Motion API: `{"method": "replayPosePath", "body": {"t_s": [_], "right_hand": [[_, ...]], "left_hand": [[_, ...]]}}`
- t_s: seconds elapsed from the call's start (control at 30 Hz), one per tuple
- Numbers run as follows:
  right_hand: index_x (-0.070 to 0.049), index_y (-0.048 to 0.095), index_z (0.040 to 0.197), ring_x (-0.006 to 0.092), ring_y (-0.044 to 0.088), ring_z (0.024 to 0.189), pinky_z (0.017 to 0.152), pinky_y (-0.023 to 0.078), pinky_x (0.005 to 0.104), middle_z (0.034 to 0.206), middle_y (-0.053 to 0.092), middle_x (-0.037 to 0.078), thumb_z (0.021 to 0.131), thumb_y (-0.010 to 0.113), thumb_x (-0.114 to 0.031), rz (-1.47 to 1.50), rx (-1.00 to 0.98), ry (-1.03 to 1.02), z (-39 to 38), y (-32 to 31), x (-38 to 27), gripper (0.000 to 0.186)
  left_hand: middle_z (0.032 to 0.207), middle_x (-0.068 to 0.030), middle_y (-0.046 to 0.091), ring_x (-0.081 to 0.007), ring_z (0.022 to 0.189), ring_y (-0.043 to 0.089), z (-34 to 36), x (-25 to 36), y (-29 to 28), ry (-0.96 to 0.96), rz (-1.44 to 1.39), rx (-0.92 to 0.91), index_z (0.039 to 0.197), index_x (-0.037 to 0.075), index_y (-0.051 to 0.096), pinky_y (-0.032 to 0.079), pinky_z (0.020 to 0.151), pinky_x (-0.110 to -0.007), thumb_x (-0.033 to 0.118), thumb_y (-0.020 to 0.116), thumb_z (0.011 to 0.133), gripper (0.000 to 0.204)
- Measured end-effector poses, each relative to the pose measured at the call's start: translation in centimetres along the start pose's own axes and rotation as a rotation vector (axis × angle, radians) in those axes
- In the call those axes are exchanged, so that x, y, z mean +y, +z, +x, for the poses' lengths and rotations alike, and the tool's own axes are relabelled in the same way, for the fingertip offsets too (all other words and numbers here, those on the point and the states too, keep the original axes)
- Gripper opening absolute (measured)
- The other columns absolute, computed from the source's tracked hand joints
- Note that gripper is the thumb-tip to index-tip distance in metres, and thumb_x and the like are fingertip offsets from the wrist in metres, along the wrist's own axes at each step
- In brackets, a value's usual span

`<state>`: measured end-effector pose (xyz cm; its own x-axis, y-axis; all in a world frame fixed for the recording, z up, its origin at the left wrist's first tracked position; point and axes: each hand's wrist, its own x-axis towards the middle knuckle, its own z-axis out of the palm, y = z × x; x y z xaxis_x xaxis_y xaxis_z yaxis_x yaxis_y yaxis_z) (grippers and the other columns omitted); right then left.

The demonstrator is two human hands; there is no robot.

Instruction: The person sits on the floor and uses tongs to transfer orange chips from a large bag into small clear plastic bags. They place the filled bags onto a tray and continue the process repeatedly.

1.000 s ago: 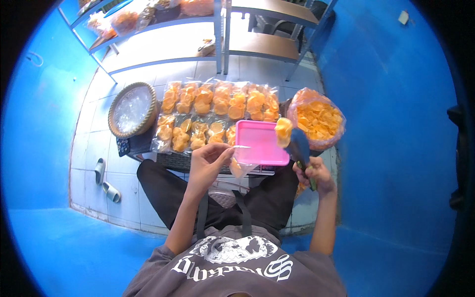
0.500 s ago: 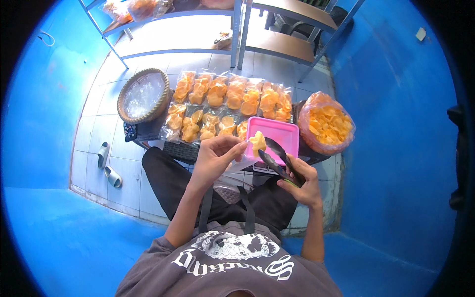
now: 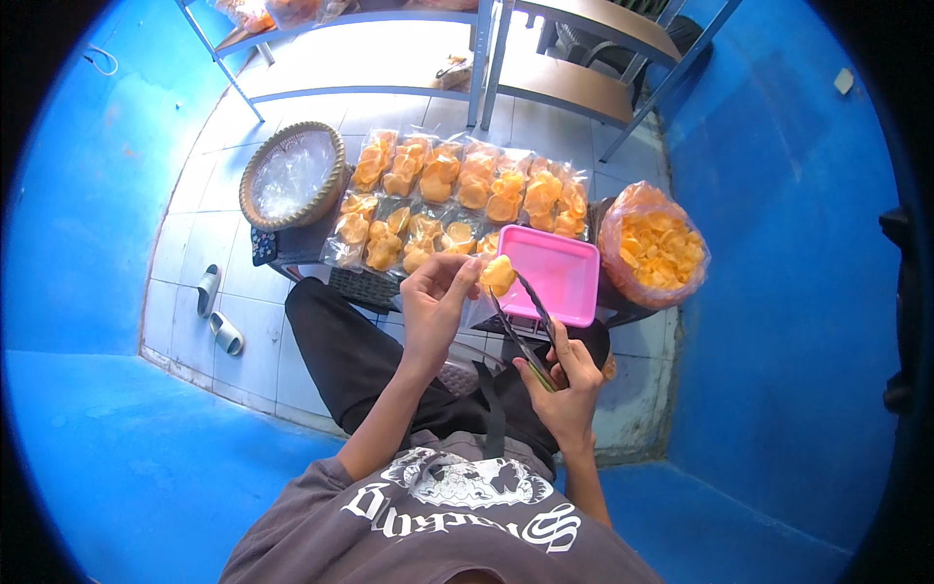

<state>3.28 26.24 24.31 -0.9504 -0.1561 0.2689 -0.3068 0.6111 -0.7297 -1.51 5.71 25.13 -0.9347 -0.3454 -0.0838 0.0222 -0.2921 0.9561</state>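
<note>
My right hand (image 3: 569,387) is closed round a pair of black tongs (image 3: 518,343) with a bit of green near the grip. Between the tong tips is a yellow-orange cracker (image 3: 498,276), at the mouth of a clear plastic bag. My left hand (image 3: 436,297) pinches that bag (image 3: 477,310) by its edge, thumb and fingers together; much of the bag is hard to make out. Just right of the cracker lies a pink tray (image 3: 550,273). Beyond my hands, two rows of clear bags filled with crackers (image 3: 440,173) cover the low table.
A woven basket (image 3: 340,185) with clear plastic bags stands at the left end. At the right end is a large plastic bag of crackers (image 3: 662,251). Metal-framed shelves (image 3: 564,90) stand at the back. Sandals (image 3: 227,334) lie on the tiled floor at left.
The tongs and cracker have come left, nearer the bag in my left hand, and the tong tips have drawn closer together. The whole view has shifted slightly.
</note>
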Motion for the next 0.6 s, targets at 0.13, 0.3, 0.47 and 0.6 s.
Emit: {"method": "replayPosePath", "body": {"t_s": [0.13, 0.3, 0.47, 0.6], "right_hand": [[-0.010, 0.060, 0.147, 0.0117, 0.050, 0.054, 0.049, 0.044, 0.0301, 0.080, 0.056, 0.005, 0.077, 0.091, -0.021, -0.106, -0.022, 0.013, -0.2, -0.7, -0.6, 0.077], [-0.011, 0.059, 0.147, 0.0119, 0.051, 0.055, 0.050, 0.044, 0.0306, 0.080, 0.057, 0.005, 0.076, 0.090, -0.020, -0.078, -0.083, 0.051, 0.1, -1.4, -0.8, 0.078], [-0.011, 0.059, 0.148, 0.0115, 0.051, 0.056, 0.050, 0.044, 0.0298, 0.080, 0.057, 0.004, 0.076, 0.091, -0.019, -0.058, -0.124, 0.083, 0.2, -2.0, -1.2, 0.079], [-0.008, 0.059, 0.146, 0.0084, 0.050, 0.057, 0.049, 0.041, 0.0269, 0.079, 0.054, 0.002, 0.077, 0.090, -0.017, 0.010, -0.130, 0.116, 0.1, -2.6, -1.5, 0.077]], "left_hand": [[0.086, -0.0024, 0.068, -0.0083, 0.076, 0.061, 0.1, -0.2, -0.4, 0.012, 0.035, -0.015, 0.100, -0.001, 0.072, 0.049, 0.073, -0.024, 0.017, 0.072, 0.099, 0.018], [0.085, -0.0014, 0.067, -0.0076, 0.077, 0.060, 0.3, -0.3, -1.1, 0.012, 0.070, -0.015, 0.100, 0.000, 0.072, 0.048, 0.073, -0.024, 0.015, 0.071, 0.099, 0.015], [0.085, -0.0005, 0.066, -0.0074, 0.077, 0.060, 0.3, -0.6, -1.6, 0.000, 0.046, -0.046, 0.100, 0.000, 0.072, 0.049, 0.073, -0.024, 0.015, 0.072, 0.099, 0.015], [0.085, 0.0000, 0.067, -0.0059, 0.077, 0.060, 0.3, -0.9, -1.8, -0.006, 0.083, -0.037, 0.101, 0.000, 0.072, 0.049, 0.072, -0.023, 0.015, 0.072, 0.099, 0.015]]}}
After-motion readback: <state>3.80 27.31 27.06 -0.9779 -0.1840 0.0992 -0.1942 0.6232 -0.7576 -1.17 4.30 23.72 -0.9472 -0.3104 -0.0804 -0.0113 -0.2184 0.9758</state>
